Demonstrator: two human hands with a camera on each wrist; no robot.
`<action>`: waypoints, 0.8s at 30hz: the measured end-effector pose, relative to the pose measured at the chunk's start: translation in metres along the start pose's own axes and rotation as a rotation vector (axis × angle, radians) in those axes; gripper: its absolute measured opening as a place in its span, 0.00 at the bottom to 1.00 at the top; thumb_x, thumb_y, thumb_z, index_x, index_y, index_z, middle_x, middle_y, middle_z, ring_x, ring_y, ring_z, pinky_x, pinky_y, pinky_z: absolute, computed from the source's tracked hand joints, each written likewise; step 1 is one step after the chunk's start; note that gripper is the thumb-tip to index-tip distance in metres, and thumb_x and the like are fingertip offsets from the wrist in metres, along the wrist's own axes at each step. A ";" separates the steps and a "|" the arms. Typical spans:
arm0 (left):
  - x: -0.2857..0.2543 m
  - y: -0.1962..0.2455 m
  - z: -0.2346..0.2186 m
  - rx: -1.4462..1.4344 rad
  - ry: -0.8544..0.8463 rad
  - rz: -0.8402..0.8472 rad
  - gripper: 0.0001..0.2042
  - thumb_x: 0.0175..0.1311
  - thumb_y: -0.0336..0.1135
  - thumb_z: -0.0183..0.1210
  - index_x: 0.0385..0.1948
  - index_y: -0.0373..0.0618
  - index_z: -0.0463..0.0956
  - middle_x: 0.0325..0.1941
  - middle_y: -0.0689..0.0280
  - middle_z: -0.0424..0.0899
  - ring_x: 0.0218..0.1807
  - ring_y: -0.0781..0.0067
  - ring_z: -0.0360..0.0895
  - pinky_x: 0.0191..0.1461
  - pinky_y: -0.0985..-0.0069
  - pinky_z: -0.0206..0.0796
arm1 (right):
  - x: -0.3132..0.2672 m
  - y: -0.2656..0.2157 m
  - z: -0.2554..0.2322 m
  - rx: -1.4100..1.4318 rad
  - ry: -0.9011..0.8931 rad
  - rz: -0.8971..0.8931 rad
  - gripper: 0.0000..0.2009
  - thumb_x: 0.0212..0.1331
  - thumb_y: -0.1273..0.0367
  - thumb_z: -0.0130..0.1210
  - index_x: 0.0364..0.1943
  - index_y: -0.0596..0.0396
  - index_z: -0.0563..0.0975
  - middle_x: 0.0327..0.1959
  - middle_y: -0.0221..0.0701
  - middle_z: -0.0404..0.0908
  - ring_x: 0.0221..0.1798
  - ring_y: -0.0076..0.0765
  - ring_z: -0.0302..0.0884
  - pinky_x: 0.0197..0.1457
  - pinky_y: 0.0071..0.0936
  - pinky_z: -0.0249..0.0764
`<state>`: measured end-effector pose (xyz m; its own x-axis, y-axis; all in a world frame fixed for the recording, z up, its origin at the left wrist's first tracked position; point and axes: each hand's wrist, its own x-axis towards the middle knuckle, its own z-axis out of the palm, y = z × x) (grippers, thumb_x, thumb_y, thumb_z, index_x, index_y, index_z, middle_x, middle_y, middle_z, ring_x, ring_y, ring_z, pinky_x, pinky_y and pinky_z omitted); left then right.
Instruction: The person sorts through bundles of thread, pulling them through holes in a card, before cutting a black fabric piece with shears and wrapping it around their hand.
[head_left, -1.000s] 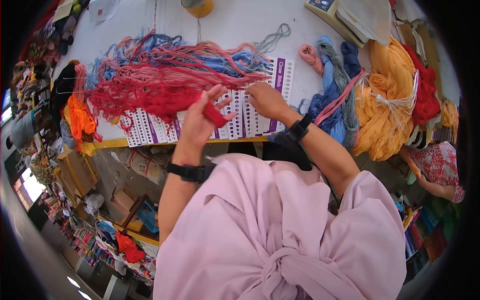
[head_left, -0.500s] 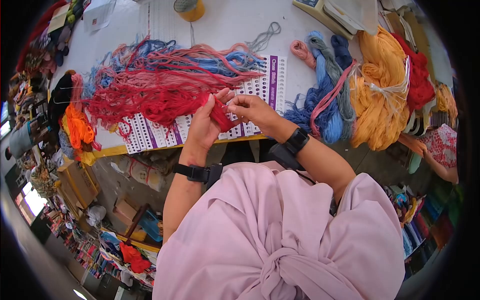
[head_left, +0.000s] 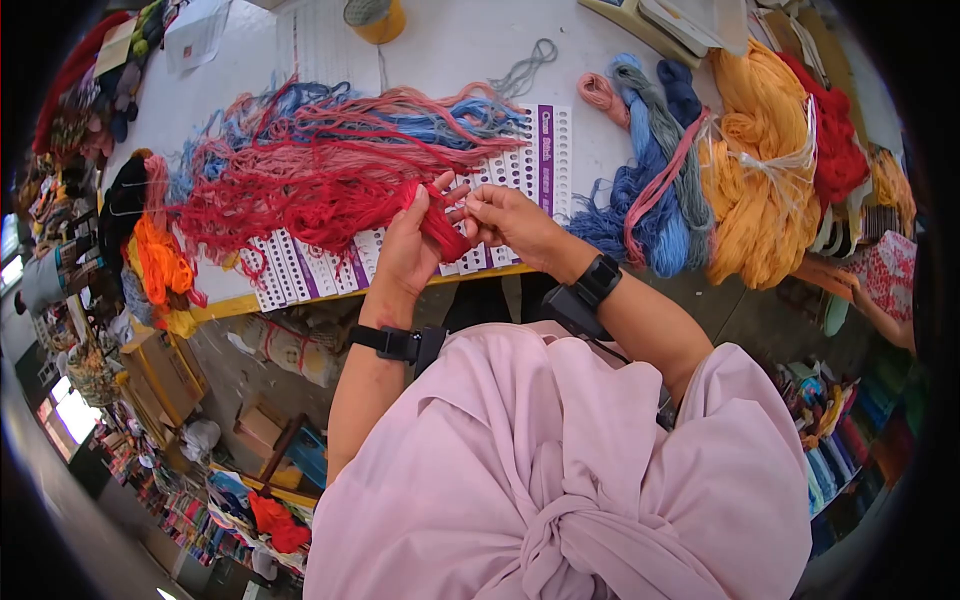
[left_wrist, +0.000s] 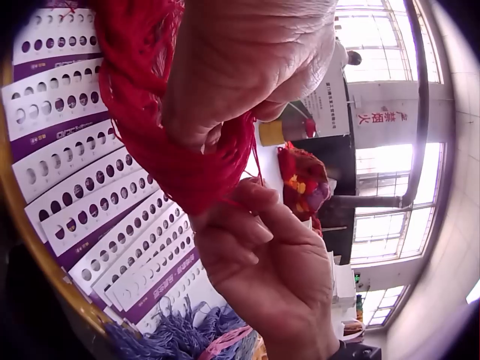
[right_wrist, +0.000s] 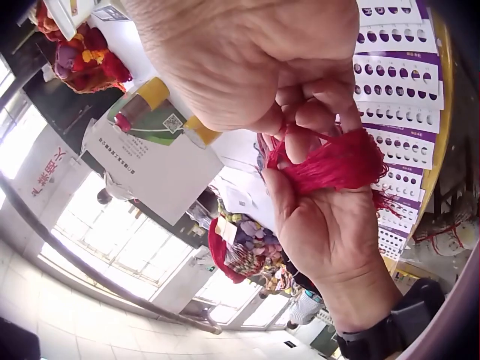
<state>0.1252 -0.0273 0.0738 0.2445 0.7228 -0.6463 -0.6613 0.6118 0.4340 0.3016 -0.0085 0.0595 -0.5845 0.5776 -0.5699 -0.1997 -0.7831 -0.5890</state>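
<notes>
Your left hand [head_left: 408, 250] grips the red thread bundle [head_left: 436, 228] while your right hand [head_left: 508, 220] pinches strands; tugging hard could tangle them.

Both forearms reach forward, a dark band on each wrist. The left hand [head_left: 408, 250] is raised, palm turned right, fingers loosely curled; the right hand [head_left: 505, 222] meets it, fingertips [right_wrist: 300, 120] pinched together.

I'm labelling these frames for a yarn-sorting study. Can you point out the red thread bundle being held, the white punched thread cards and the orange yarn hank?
red thread bundle [head_left: 440, 228], head view, the looped end by the left palm
white punched thread cards [head_left: 300, 265], head view, bare card near the table edge
orange yarn hank [head_left: 750, 200], head view, middle of the hank
</notes>
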 end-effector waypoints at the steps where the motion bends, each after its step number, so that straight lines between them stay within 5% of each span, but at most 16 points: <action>1: 0.000 0.001 0.003 0.016 0.015 0.004 0.23 0.75 0.45 0.41 0.62 0.37 0.63 0.56 0.55 0.74 0.44 0.67 0.76 0.50 0.68 0.73 | 0.000 0.000 0.000 -0.005 0.003 0.000 0.09 0.70 0.67 0.43 0.42 0.56 0.73 0.28 0.23 0.76 0.24 0.14 0.65 0.27 0.12 0.60; 8: 0.000 -0.002 0.007 0.098 0.053 0.017 0.24 0.75 0.46 0.40 0.62 0.35 0.62 0.46 0.58 0.80 0.44 0.69 0.77 0.54 0.70 0.71 | -0.004 0.002 -0.001 -0.026 0.016 -0.029 0.10 0.67 0.64 0.50 0.40 0.56 0.75 0.30 0.23 0.77 0.26 0.13 0.65 0.28 0.11 0.59; 13: 0.003 -0.002 -0.009 0.106 -0.019 0.020 0.19 0.73 0.46 0.45 0.42 0.35 0.74 0.22 0.71 0.71 0.25 0.80 0.67 0.41 0.79 0.68 | -0.011 0.002 -0.006 -0.068 0.043 -0.094 0.09 0.65 0.64 0.54 0.38 0.55 0.77 0.39 0.27 0.79 0.32 0.13 0.66 0.37 0.15 0.63; 16: -0.009 0.016 -0.018 -0.195 0.015 0.120 0.17 0.71 0.45 0.50 0.30 0.38 0.74 0.16 0.75 0.62 0.19 0.84 0.57 0.33 0.83 0.61 | -0.022 -0.008 -0.012 0.373 0.084 -0.238 0.07 0.62 0.66 0.55 0.35 0.54 0.78 0.48 0.36 0.80 0.44 0.24 0.74 0.54 0.26 0.67; 17: -0.016 0.027 -0.021 -0.333 0.054 0.175 0.17 0.70 0.44 0.52 0.27 0.40 0.73 0.14 0.75 0.59 0.17 0.84 0.54 0.31 0.84 0.59 | -0.025 -0.013 -0.024 0.606 0.020 -0.293 0.05 0.59 0.71 0.53 0.34 0.57 0.79 0.53 0.45 0.78 0.53 0.36 0.74 0.65 0.36 0.63; 19: -0.029 0.066 -0.073 -0.552 -0.007 0.282 0.12 0.66 0.39 0.56 0.29 0.38 0.75 0.14 0.77 0.55 0.16 0.86 0.53 0.26 0.83 0.55 | -0.050 -0.036 -0.054 0.821 0.048 -0.366 0.07 0.58 0.71 0.53 0.36 0.60 0.78 0.46 0.44 0.80 0.51 0.42 0.77 0.63 0.33 0.64; 20: -0.043 0.087 -0.097 -0.477 0.018 0.428 0.09 0.65 0.34 0.56 0.32 0.37 0.74 0.14 0.77 0.52 0.16 0.85 0.51 0.25 0.83 0.53 | -0.067 -0.048 -0.075 0.921 0.102 -0.405 0.04 0.58 0.73 0.51 0.30 0.59 0.75 0.34 0.39 0.79 0.41 0.36 0.77 0.56 0.30 0.67; 21: -0.059 0.108 -0.124 -0.487 0.054 0.496 0.08 0.66 0.33 0.54 0.33 0.37 0.73 0.14 0.77 0.51 0.16 0.84 0.49 0.25 0.82 0.51 | -0.081 -0.049 -0.128 1.002 -0.056 -0.390 0.06 0.58 0.73 0.52 0.25 0.54 0.71 0.23 0.29 0.70 0.29 0.28 0.70 0.43 0.25 0.67; 22: -0.074 0.129 -0.154 -0.497 0.090 0.564 0.08 0.67 0.32 0.52 0.35 0.36 0.73 0.14 0.77 0.51 0.16 0.84 0.48 0.24 0.82 0.49 | -0.107 -0.066 -0.160 0.851 0.067 -0.411 0.07 0.58 0.73 0.51 0.23 0.52 0.67 0.21 0.24 0.63 0.23 0.22 0.59 0.33 0.22 0.62; 24: -0.104 0.165 -0.217 -0.418 0.153 0.702 0.08 0.68 0.32 0.48 0.35 0.36 0.72 0.15 0.76 0.50 0.16 0.83 0.46 0.23 0.80 0.44 | -0.182 -0.080 -0.276 0.716 0.551 -0.509 0.05 0.57 0.72 0.52 0.26 0.51 0.69 0.22 0.23 0.64 0.21 0.21 0.58 0.28 0.21 0.61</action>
<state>-0.1631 -0.0713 0.0770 -0.4020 0.8219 -0.4036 -0.8408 -0.1567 0.5182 0.6413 0.0128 0.0525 0.1050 0.7626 -0.6383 -0.8481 -0.2665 -0.4579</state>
